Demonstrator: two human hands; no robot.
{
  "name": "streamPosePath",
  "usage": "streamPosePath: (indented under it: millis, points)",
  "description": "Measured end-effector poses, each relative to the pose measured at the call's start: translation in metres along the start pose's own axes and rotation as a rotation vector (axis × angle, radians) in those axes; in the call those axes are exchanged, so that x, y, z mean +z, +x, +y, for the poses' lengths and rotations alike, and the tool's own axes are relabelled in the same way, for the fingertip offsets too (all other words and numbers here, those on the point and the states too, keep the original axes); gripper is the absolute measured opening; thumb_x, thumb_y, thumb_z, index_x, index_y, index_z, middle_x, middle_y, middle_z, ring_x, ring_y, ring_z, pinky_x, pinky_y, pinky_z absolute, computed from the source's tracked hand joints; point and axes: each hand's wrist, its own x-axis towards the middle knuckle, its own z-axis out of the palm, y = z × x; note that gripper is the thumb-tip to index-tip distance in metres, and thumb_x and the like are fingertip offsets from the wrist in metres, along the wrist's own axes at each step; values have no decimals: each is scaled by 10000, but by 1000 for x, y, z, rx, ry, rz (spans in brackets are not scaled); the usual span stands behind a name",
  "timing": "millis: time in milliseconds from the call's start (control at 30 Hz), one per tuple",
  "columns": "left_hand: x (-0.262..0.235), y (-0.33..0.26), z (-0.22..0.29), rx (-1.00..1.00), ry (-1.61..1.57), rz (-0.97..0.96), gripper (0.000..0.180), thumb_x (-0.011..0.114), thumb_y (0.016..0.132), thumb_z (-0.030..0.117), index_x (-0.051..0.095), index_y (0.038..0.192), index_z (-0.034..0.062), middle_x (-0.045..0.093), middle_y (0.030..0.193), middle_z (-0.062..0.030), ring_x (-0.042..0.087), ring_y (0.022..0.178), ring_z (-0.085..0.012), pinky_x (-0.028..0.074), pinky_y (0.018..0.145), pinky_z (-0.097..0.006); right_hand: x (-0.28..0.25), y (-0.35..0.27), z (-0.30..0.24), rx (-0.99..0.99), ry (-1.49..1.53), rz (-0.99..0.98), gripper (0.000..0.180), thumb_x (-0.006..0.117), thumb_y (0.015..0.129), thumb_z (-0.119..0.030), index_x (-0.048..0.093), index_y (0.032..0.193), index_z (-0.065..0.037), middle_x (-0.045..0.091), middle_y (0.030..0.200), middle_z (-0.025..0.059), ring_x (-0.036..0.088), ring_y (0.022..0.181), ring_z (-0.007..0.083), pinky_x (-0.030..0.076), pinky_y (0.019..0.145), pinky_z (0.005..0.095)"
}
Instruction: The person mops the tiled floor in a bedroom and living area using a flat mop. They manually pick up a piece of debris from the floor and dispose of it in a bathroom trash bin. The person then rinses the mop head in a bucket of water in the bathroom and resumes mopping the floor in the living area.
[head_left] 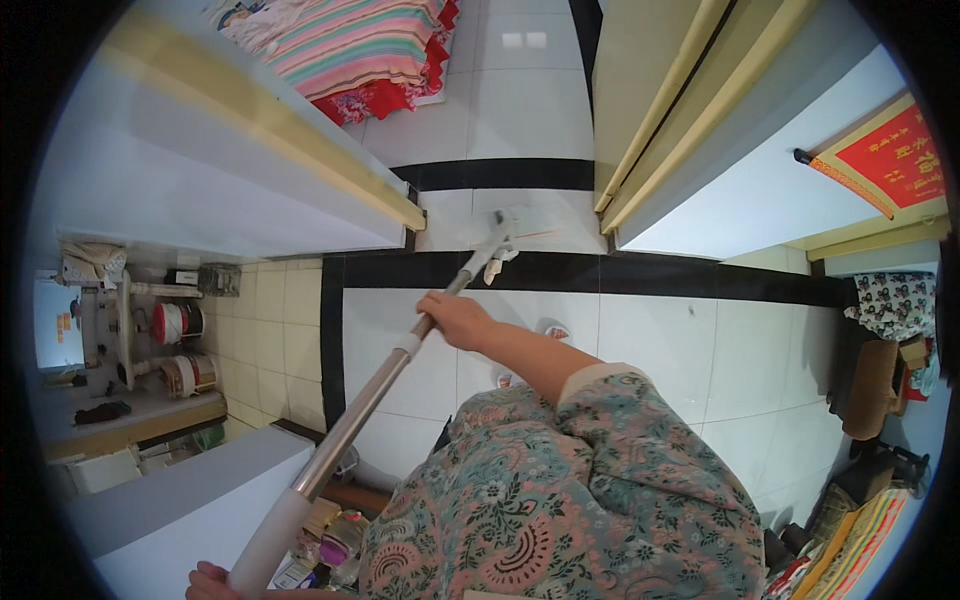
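Note:
A long mop with a silver metal pole and pale grips slants from lower left up to the doorway. My right hand is wrapped round the pole's middle, its arm reaching across from the right. Down at the lower left edge, my left hand closes on the thick pale grip at the top end, partly cut off by the picture's rim. The mop's head rests on the white tiles between the door frames; it is smeared, so its exact shape cannot be made out. A small pale piece hangs by the joint.
Black tile strips cross the doorway floor. Wall ends and a yellowish door flank it. Beyond stands a bed with a striped cover. At left are red-and-white buckets; boxes and a brown cushion line the right.

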Motion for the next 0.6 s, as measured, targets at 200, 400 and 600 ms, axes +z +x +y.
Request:
streamPosePath:
  millis: [200, 400, 600]
  points:
    - [77, 15, -24, -52, -116, -242, 299, 651, 727, 272, 407, 791, 112, 448, 680, -46, 469, 682, -216, 449, 664, -420, 31, 45, 11, 39, 39, -240, 189, 625, 728, -110, 504, 872, -135, 569, 833, 29, 581, 792, 266, 456, 642, 378]
    - [119, 29, -66, -107, 255, -515, 343, 590, 785, 360, 390, 668, 108, 463, 610, -21, 475, 590, -153, 392, 582, -326, 41, 51, 40, 146, 98, -231, 165, 659, 719, -186, 529, 813, -150, 594, 808, 12, 590, 779, 252, 458, 634, 372]
    - [116, 64, -67, -171, 217, -153, 301, 516, 843, 350, 342, 703, 148, 332, 580, 28, 336, 547, -87, 284, 631, -294, 3, 36, 41, 169, 139, -209, 170, 657, 722, -189, 542, 834, -133, 600, 845, 29, 595, 804, 254, 466, 659, 373]
